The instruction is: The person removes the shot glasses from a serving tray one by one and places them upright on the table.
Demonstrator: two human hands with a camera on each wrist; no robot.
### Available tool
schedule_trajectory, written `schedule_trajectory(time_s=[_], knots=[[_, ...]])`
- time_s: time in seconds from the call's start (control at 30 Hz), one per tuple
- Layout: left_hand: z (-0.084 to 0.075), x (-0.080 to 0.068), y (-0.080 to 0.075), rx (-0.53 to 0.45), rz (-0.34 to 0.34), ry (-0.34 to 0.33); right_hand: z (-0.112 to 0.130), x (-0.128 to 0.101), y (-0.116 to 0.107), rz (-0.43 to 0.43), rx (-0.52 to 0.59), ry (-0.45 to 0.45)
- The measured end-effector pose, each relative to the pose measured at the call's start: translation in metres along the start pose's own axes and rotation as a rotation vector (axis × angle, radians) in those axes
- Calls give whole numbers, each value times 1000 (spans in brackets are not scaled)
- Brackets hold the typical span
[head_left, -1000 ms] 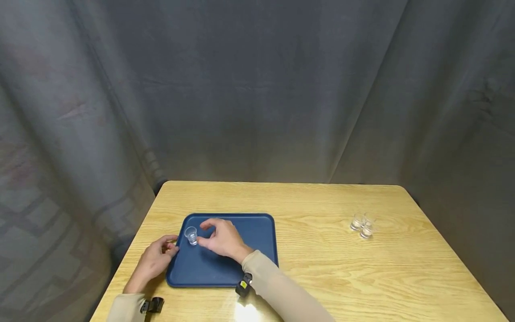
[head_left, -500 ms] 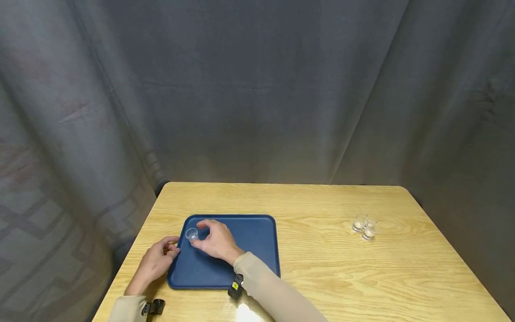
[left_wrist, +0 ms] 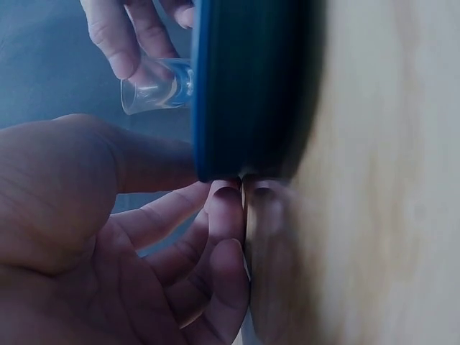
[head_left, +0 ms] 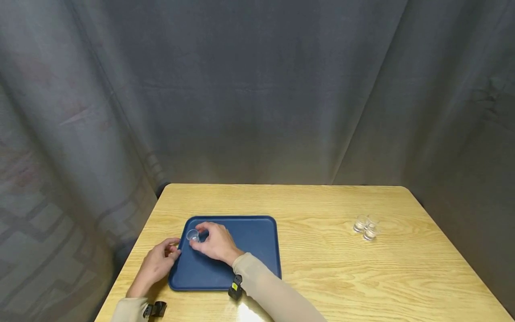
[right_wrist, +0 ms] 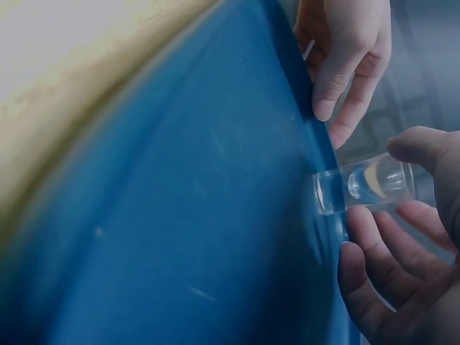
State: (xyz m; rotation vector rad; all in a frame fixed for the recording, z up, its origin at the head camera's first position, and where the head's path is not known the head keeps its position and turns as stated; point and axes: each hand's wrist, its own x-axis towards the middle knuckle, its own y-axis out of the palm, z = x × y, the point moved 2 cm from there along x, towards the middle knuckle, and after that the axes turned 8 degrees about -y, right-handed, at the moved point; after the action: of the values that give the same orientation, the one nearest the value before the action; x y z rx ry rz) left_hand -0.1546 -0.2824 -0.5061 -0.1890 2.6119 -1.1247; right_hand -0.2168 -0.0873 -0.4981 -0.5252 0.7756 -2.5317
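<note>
A small clear glass (head_left: pixel 192 235) stands in the far-left corner of the blue tray (head_left: pixel 249 250). My right hand (head_left: pixel 213 241) grips it with thumb and fingers curled round its side. In the right wrist view the glass (right_wrist: pixel 366 185) sits on the tray (right_wrist: pixel 201 215) between the fingers of my right hand (right_wrist: pixel 402 237). My left hand (head_left: pixel 158 264) holds the tray's left rim, thumb on top and fingers at the outer edge. The left wrist view shows the left hand (left_wrist: pixel 215 215) at the tray's edge (left_wrist: pixel 244 86), with the glass (left_wrist: pixel 151 86) beyond.
Three more small clear glasses (head_left: pixel 365 227) stand clustered near the right side of the wooden table (head_left: pixel 322 277). A grey curtain hangs behind and round the table. The table's left edge lies just beside my left hand.
My right hand has shifted slightly left over the tray's corner, and its fingers have drawn in closer round the glass. The left hand has stayed at the rim.
</note>
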Motion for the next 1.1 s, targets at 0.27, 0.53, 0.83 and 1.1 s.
schedule_trajectory(time_s=[0.27, 0.53, 0.83, 1.1], knots=[[-1, -1, 1, -9, -2, -5, -3, -1, 1, -1, 19, -28], [-2, -1, 0, -14, 5, -9, -3, -2, 3, -8, 40, -35], [-2, -1, 1, -8, 3, -6, -1, -4, -3, -4, 59, -18], [0, 0, 0, -16, 14, -25, -3, -9, -12, -14, 94, 4]])
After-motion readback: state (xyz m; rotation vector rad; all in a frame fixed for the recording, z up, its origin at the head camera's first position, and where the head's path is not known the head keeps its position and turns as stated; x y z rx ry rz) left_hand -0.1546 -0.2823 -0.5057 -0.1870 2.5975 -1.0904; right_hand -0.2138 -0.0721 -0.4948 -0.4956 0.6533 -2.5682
